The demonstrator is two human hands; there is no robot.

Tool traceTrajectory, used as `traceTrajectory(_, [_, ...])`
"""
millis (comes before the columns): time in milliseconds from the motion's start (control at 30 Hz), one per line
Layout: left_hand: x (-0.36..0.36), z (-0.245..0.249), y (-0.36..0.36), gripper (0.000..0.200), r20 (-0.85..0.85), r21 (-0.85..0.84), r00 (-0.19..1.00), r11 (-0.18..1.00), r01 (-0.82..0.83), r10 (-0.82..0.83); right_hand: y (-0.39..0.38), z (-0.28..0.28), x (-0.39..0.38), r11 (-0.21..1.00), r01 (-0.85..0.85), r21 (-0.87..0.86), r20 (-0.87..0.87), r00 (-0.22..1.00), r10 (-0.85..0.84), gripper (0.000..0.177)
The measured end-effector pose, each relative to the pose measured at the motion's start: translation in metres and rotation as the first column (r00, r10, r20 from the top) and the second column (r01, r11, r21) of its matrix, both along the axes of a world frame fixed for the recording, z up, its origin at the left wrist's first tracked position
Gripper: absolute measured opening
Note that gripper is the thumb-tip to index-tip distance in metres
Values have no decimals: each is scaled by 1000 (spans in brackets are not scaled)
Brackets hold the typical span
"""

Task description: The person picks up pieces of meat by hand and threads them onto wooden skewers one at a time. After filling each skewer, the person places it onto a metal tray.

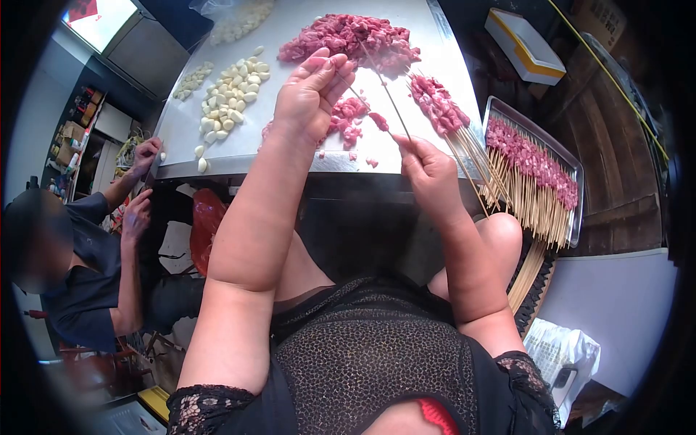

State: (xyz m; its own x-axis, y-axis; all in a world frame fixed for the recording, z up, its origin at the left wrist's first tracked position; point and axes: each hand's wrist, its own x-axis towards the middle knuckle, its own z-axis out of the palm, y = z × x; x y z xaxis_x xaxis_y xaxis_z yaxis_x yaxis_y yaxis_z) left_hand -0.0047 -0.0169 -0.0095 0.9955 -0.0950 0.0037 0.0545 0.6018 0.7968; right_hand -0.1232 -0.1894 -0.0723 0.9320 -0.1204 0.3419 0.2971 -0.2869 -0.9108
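Note:
My right hand (429,172) is closed around the lower ends of two thin skewers (389,94) at the table's near edge. One of them carries a small piece of meat (378,122) and slants up toward my left hand (306,98). The fingers of that hand are pinched together, with a bit of pink meat showing at their tips. Behind it lies a large heap of raw meat pieces (348,36). A smaller heap of meat (349,119) is partly hidden by my left hand. Right of my hands, several loaded meat skewers (438,105) lie with their sticks over the edge.
Peeled garlic cloves (233,94) are spread on the white table (272,80). A metal tray (578,165) at the right holds many loaded skewers, with bare sticks (528,279) below it. Another person (87,254) sits at the left, hands at the table corner.

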Motion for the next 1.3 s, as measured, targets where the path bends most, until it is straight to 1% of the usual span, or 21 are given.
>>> traceTrajectory(167, [-1, 1, 3, 31, -12, -13, 998, 998, 66, -66, -1, -2, 2, 999, 21, -24, 75, 997, -19, 21])
traceTrajectory(233, [0, 0, 5, 32, 42, 24, 990, 990, 137, -138, 0, 4, -1, 999, -27, 43, -28, 999, 28, 21])
traceTrajectory(267, [-1, -2, 4, 32, 41, 23, 990, 990, 136, -137, 1, 3, -1, 999, -28, 42, -30, 999, 30, 21])
traceTrajectory(333, [-2, -4, 1, 34, 40, 36, 983, 984, 175, -177, 1, 1, 0, 992, -29, 119, -47, 998, 35, 21])
traceTrajectory(367, [0, -5, 1, 32, 73, 55, 983, 985, 163, -167, 1, 1, 0, 993, -30, 117, -49, 998, 36, 21])
traceTrajectory(467, [-2, 0, 3, 27, 94, 33, 987, 991, 130, -133, -2, 4, 0, 994, -18, 110, -18, 1000, 21, 22])
traceTrajectory(567, [-1, 4, 7, 22, 105, 73, 988, 992, 102, -109, -3, 6, -2, 995, -27, 95, -46, 998, 31, 22])
traceTrajectory(667, [-1, 6, 6, 19, 85, 83, 993, 994, 74, -81, -6, 5, -4, 991, -73, 111, -72, 994, 81, 24])
traceTrajectory(700, [-2, 6, 6, 19, 84, 83, 993, 994, 74, -81, -6, 4, -2, 994, -53, 93, -30, 998, 56, 23])
traceTrajectory(733, [-2, 6, 6, 18, 80, 62, 993, 995, 80, -85, -6, 2, -1, 997, -32, 76, 13, 999, 31, 22])
traceTrajectory(900, [-4, 8, 3, 17, 36, 0, 995, 996, 88, -88, -5, 0, -1, 996, -14, 84, 19, 1000, 12, 22])
traceTrajectory(967, [-4, 7, 3, 18, 20, 38, 993, 993, 115, -116, -5, 2, -2, 996, -10, 87, 11, 1000, 9, 22])
traceTrajectory(1033, [-2, 6, 5, 18, 34, 62, 989, 988, 139, -141, -6, 7, -5, 996, -47, 80, -69, 996, 53, 24])
traceTrajectory(1100, [-2, 5, 8, 18, 48, 86, 984, 983, 165, -169, -9, 10, -5, 997, -45, 57, -77, 996, 49, 24])
traceTrajectory(1167, [-1, 6, 11, 18, 35, 126, 970, 964, 233, -239, -10, 11, -3, 999, -40, 35, -84, 996, 43, 24])
traceTrajectory(1233, [1, 3, 13, 18, 37, 126, 966, 960, 248, -255, -11, 11, -1, 1000, -25, 2, -14, 1000, 25, 22])
traceTrajectory(1300, [1, 3, 15, 18, 40, 126, 962, 956, 264, -270, -12, 12, -1, 999, -30, 15, -47, 998, 31, 22])
